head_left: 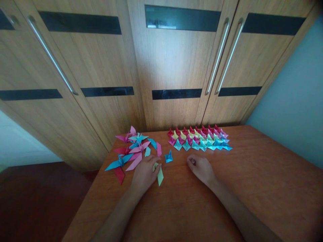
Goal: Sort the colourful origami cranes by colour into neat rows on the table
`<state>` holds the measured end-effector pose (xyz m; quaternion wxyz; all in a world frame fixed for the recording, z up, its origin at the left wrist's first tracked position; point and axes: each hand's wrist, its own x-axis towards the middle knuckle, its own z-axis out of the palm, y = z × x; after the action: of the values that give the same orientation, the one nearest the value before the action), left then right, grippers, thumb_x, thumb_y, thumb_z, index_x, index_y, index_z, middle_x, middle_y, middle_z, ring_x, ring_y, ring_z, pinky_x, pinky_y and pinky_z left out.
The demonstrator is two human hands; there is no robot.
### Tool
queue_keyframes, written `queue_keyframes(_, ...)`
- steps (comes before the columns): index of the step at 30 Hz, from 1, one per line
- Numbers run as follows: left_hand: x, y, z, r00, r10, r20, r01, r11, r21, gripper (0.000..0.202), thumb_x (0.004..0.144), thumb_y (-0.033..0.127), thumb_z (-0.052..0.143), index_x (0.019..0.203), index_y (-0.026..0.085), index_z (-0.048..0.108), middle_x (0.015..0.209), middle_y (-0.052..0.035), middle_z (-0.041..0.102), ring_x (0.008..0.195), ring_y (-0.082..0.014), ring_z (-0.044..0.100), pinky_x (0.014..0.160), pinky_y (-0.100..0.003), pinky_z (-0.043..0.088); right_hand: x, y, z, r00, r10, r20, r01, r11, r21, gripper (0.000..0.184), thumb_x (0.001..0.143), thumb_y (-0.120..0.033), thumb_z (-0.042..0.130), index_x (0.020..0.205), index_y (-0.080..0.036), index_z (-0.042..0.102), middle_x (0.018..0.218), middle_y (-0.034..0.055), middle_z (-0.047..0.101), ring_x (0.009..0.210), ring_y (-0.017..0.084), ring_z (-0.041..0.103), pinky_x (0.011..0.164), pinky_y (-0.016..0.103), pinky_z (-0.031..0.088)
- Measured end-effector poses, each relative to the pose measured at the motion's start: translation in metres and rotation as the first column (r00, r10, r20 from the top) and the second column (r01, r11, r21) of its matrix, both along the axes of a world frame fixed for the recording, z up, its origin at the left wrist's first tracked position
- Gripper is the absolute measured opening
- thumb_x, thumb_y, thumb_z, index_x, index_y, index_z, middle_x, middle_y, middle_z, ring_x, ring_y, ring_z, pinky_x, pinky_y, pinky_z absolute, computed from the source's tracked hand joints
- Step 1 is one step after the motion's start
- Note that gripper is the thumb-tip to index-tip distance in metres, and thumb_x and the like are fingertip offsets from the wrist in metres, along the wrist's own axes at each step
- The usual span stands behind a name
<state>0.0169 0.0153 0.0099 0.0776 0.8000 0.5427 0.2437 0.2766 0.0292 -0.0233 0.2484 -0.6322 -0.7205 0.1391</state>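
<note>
My left hand (145, 172) is at the left part of the table, its fingers closed on a light green folded paper (160, 176) whose pointed end hangs out past the thumb. Just beyond that hand lie origami paper cranes (121, 162) in pink, red and blue, mixed with loose folded strips. A small blue folded paper piece (169, 157) stands alone between my two hands. My right hand (201, 168) rests on the tabletop as a loose fist, with nothing visible in it.
Rows of small folded paper pieces (199, 138) in red, yellow, pink, green and blue stand near the table's far edge. Behind the wooden table (252, 168) rises a wooden wardrobe (174, 60) with metal handles. A pale wall (292, 97) borders the right side.
</note>
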Motion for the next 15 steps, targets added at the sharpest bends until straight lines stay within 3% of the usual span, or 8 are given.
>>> queue_keyframes(9, 0.026, 0.004, -0.003, 0.99, -0.033, -0.137, 0.039, 0.999, 0.037, 0.023, 0.088, 0.029, 0.05, 0.109, 0.024, 0.06, 0.104, -0.0046, 0.063, 0.097, -0.0207, 0.059, 0.085, -0.032, 0.046, -0.006, -0.008, -0.002, 0.999, 0.034, 0.027, -0.034, 0.999, 0.021, 0.015, 0.084, -0.022, 0.049, 0.079, -0.023, 0.062, 0.072, -0.0015, 0.066, 0.065, 0.012, 0.058, 0.057, 0.022, 0.031)
queue_keyframes(15, 0.034, 0.014, -0.007, 0.975, -0.034, -0.22, 0.039, 0.999, 0.018, 0.02, 0.09, 0.023, 0.046, 0.099, 0.022, 0.063, 0.095, -0.0043, 0.065, 0.088, -0.0199, 0.061, 0.078, -0.03, 0.047, -0.005, -0.007, -0.003, 0.999, 0.044, 0.018, -0.044, 0.999, 0.011, 0.015, 0.084, -0.023, 0.048, 0.08, -0.023, 0.063, 0.074, -0.0009, 0.066, 0.067, 0.013, 0.058, 0.059, 0.022, 0.033)
